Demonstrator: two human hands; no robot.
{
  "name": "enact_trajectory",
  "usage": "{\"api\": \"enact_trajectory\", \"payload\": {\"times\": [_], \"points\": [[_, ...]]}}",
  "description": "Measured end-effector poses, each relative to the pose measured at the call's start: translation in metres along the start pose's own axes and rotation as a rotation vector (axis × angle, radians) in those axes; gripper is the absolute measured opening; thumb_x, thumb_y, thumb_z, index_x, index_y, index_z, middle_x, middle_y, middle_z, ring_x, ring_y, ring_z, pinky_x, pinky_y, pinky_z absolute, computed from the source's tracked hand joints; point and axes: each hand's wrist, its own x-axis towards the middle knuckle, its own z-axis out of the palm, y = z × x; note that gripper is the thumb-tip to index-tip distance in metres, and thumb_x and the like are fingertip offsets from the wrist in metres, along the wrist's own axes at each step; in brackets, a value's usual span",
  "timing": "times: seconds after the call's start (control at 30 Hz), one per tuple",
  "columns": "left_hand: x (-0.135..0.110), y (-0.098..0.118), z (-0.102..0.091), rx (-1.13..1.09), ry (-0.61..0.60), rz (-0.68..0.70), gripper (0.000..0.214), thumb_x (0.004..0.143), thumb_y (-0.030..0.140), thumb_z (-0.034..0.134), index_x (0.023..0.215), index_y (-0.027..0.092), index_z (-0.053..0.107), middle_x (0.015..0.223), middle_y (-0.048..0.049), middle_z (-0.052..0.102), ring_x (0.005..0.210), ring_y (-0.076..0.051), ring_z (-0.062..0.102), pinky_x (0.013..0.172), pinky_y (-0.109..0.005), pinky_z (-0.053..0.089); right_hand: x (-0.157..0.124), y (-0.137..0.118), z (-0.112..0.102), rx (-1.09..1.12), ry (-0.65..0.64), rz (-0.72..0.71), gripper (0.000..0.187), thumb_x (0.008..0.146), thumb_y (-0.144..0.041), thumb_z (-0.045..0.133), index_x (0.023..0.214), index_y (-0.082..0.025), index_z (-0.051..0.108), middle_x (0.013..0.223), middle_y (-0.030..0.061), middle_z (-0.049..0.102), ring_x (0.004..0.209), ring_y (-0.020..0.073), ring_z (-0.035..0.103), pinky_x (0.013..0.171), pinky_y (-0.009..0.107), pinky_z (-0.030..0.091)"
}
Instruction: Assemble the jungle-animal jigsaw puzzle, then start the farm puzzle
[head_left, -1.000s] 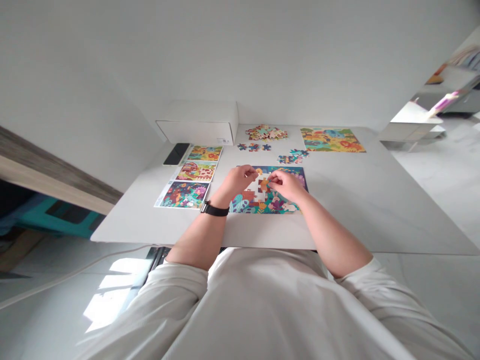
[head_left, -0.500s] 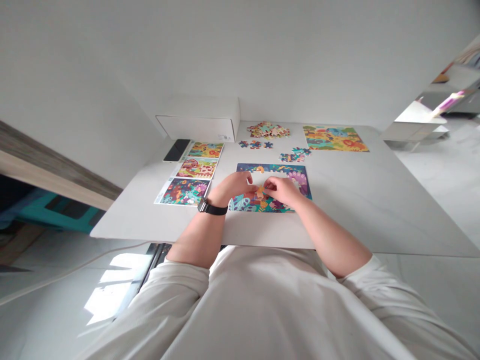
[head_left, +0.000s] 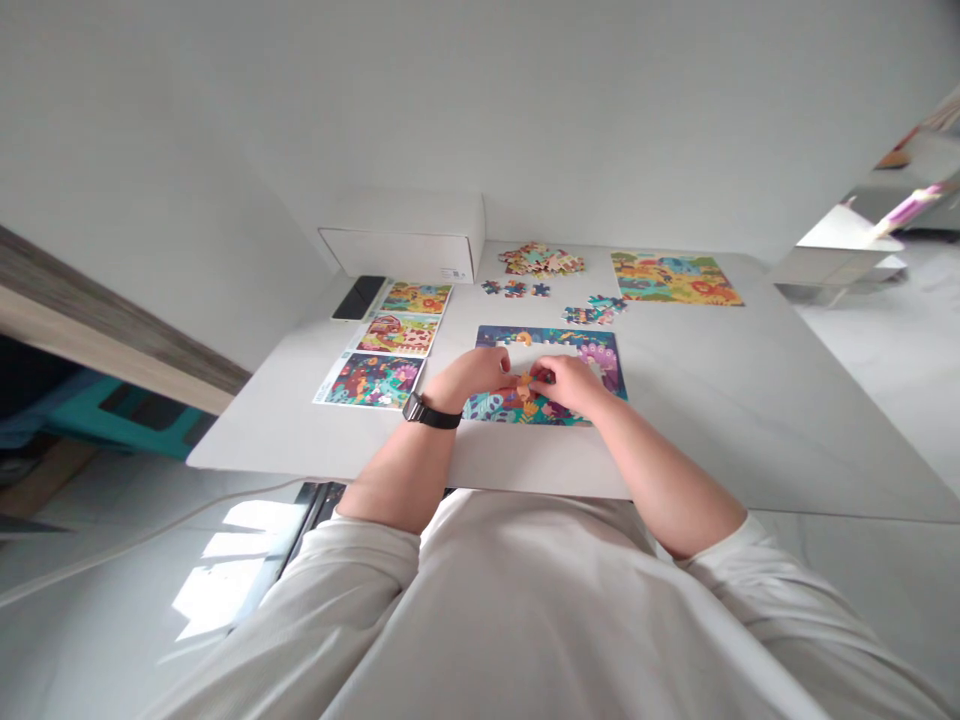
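Observation:
A partly filled jigsaw puzzle (head_left: 487,404) in dark blue, purple and teal lies before me, with a pale unfilled area in its middle. My left hand (head_left: 484,372) rests over its left side, its thumb stretched onto the pieces and a gap between thumb and curled fingers. From the right, my right hand (head_left: 561,378) pinches a small puzzle piece (head_left: 550,377), mostly hidden by the fingers, low over the puzzle. An orange figure (head_left: 523,386) on the puzzle shows between both hands. My left wrist wears a black watch (head_left: 431,412).
Behind the puzzle are joined loose pieces (head_left: 595,310), several single pieces (head_left: 515,289) and a pile of pieces (head_left: 541,260). Picture sheets (head_left: 395,334) and a phone (head_left: 360,298) lie left. A white box (head_left: 397,252) stands behind; a yellow animal puzzle (head_left: 675,278) lies far right.
The view has shifted slightly, so the table things sit a little further right. My right fingers have shifted slightly over the puzzle; my left hand stays nearly in place.

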Motion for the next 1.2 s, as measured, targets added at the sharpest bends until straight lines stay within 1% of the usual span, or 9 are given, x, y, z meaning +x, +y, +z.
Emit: {"api": "enact_trajectory", "payload": {"times": [0.13,0.23,0.43,0.53,0.7,0.9,1.03,1.2], "points": [[0.001,0.000,0.001,0.016,-0.008,-0.010,0.038,0.087,0.051,0.071,0.111,0.021,0.075,0.100,-0.0075,0.081,0.082,-0.022,0.073,0.065,-0.027,0.045,0.000,0.000,0.000,-0.036,-0.004,-0.010,0.008,0.087,-0.024,0.080,0.093,-0.022,0.076,0.093,0.0037,0.080,0.084,0.0201,0.070,0.074,0.029,0.046],[0.001,0.000,0.003,0.012,0.003,-0.001,0.037,0.085,0.048,0.073,0.110,0.021,0.075,0.099,-0.0073,0.081,0.081,-0.022,0.072,0.064,-0.027,0.045,0.002,0.002,0.001,-0.058,-0.021,-0.048,0.011,0.085,-0.023,0.082,0.095,-0.022,0.078,0.094,0.0046,0.079,0.089,0.0214,0.070,0.078,0.030,0.047],[0.000,0.002,0.002,0.027,0.015,0.015,0.036,0.085,0.044,0.074,0.112,0.019,0.076,0.101,-0.0084,0.081,0.084,-0.022,0.073,0.067,-0.027,0.047,0.003,0.006,0.003,-0.098,-0.021,-0.096,0.013,0.087,-0.027,0.083,0.098,-0.021,0.079,0.097,0.0068,0.077,0.095,0.0231,0.068,0.085,0.032,0.048],[0.000,0.003,0.001,0.034,0.013,0.018,0.033,0.087,0.041,0.074,0.111,0.019,0.076,0.102,-0.0086,0.081,0.086,-0.023,0.073,0.068,-0.027,0.047,0.003,0.007,0.004,-0.122,-0.017,-0.089,0.014,0.087,-0.028,0.083,0.097,-0.021,0.078,0.098,0.0075,0.075,0.097,0.0238,0.067,0.086,0.033,0.047],[0.001,0.003,0.000,0.009,0.018,0.000,0.032,0.086,0.040,0.076,0.110,0.020,0.077,0.101,-0.0079,0.081,0.085,-0.022,0.073,0.071,-0.027,0.048,0.004,0.008,0.005,-0.131,-0.026,-0.045,0.015,0.086,-0.031,0.084,0.097,-0.021,0.078,0.098,0.0067,0.073,0.096,0.0231,0.065,0.084,0.032,0.047],[0.005,-0.004,0.004,-0.023,0.017,0.020,0.032,0.084,0.043,0.076,0.106,0.021,0.077,0.096,-0.0062,0.080,0.080,-0.021,0.071,0.067,-0.027,0.046,0.005,0.009,0.008,-0.102,-0.016,-0.030,0.017,0.084,-0.025,0.086,0.099,-0.022,0.079,0.099,0.0061,0.071,0.095,0.0217,0.065,0.083,0.031,0.047],[0.007,-0.006,0.006,-0.004,0.004,0.029,0.041,0.080,0.052,0.077,0.108,0.021,0.074,0.096,-0.0064,0.079,0.078,-0.021,0.070,0.062,-0.028,0.042,0.004,0.007,0.004,-0.108,-0.030,-0.018,0.019,0.085,-0.024,0.085,0.103,-0.021,0.079,0.101,0.0066,0.071,0.093,0.0210,0.065,0.083,0.031,0.048],[0.007,-0.010,0.010,-0.032,-0.018,0.048,0.052,0.073,0.057,0.081,0.110,0.022,0.070,0.097,-0.0052,0.078,0.077,-0.021,0.069,0.059,-0.028,0.038,0.002,0.005,-0.003,-0.103,-0.045,0.039,0.025,0.084,-0.029,0.086,0.106,-0.021,0.076,0.097,0.0038,0.072,0.086,0.0183,0.065,0.076,0.029,0.044]]}}
